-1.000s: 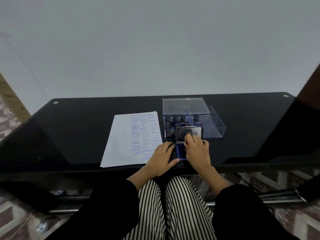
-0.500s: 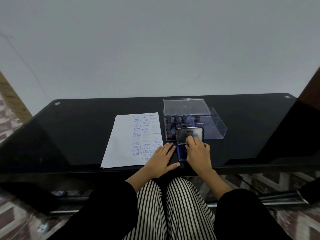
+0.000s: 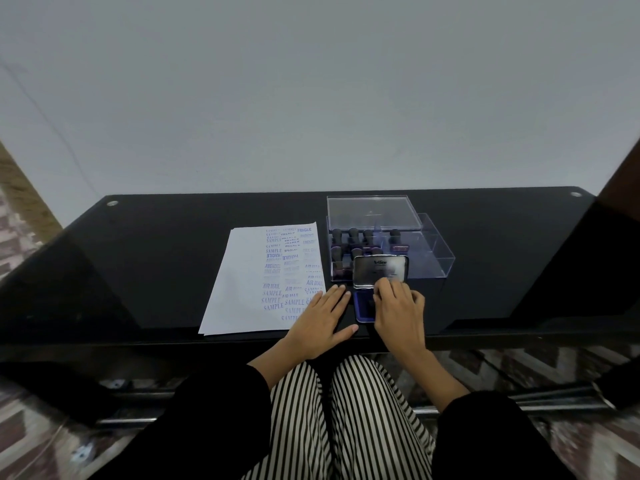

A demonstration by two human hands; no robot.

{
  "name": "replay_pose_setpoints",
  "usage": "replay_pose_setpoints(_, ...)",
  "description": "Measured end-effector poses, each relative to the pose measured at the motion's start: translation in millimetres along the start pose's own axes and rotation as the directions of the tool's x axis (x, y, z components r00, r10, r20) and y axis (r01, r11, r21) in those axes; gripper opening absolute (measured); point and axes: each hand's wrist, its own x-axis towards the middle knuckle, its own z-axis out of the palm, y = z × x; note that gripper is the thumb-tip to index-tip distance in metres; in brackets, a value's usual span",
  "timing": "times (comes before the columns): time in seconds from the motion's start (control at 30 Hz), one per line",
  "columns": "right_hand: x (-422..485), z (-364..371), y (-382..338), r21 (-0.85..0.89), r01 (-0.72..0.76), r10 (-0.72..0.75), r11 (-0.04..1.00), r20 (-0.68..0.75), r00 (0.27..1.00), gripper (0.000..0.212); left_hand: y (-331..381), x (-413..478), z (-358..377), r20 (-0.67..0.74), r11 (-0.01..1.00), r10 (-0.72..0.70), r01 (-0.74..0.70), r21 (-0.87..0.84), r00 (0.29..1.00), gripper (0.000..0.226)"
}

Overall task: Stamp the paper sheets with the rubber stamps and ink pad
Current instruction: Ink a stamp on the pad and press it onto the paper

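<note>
Ink pad (image 3: 364, 306): lid (image 3: 380, 274) fingered by right hand (image 3: 398, 306); left hand (image 3: 320, 315) flat beside it. Step: inking; stamp needed next.

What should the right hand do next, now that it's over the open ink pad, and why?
Probably lift off the ink pad and move left to the paper. The right hand is curled over the blue pad, seemingly pressing a stamp hidden under the fingers, and the left hand lies flat on the sheet's corner, steadying it.
</note>
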Motion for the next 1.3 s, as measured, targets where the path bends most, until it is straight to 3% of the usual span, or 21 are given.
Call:
replay_pose_setpoints(0.23,19.0,-4.4,-7.4,0.026,-0.021,0.016,0.999,0.153,0.988,0.012,0.0,0.0,-1.6,0.022,1.000,-0.003,0.003,-0.004,1.000,0.089)
replay_pose_setpoints(0.33,13.8,-3.6,-7.7,0.025,-0.033,0.031,0.999,0.102,0.994,0.013,0.2,0.7,-1.9,0.036,1.000,-0.008,0.008,0.000,0.999,0.077)
replay_pose_setpoints(0.43,3.8,-2.4,-4.7,-0.003,-0.029,0.029,1.000,0.019,0.999,0.017,0.3,1.0,-1.5,0.027,1.000,-0.004,0.004,-0.003,1.000,0.087)
replay_pose_setpoints(0.5,-0.2,-3.3,-3.8,-0.012,-0.026,0.026,1.000,0.003,1.000,0.018,0.2,0.8,-0.7,0.023,1.000,-0.003,0.003,-0.006,1.000,0.079)
replay_pose_setpoints(0.57,-0.6,-3.5,-4.3,-0.021,-0.032,0.033,0.999,0.014,0.999,0.018,0.1,0.3,-0.6,0.014,1.000,-0.003,0.003,-0.007,1.000,0.075)
replay_pose_setpoints(0.7,6.4,-3.4,-4.5,0.008,-0.038,0.037,0.999,0.096,0.995,0.012,0.1,1.1,-0.1,0.009,1.000,-0.002,0.002,-0.006,1.000,0.094)
replay_pose_setpoints(0.83,12.7,-5.8,-2.0,0.054,-0.032,0.022,0.998,0.182,0.983,0.007,0.2,1.6,1.0,0.006,1.000,-0.007,0.007,-0.011,1.000,0.094)
replay_pose_setpoints(1.07,-1.3,-6.0,-0.4,0.066,-0.039,0.033,0.997,0.091,0.995,0.008,-0.2,1.9,1.0,0.010,1.000,-0.004,0.004,-0.017,1.000,0.097)
replay_pose_setpoints(1.3,-11.7,-9.8,1.9,0.068,-0.035,0.030,0.997,0.076,0.997,0.011,0.4,1.5,-0.4,0.020,1.000,-0.013,0.013,0.002,1.000,0.078)
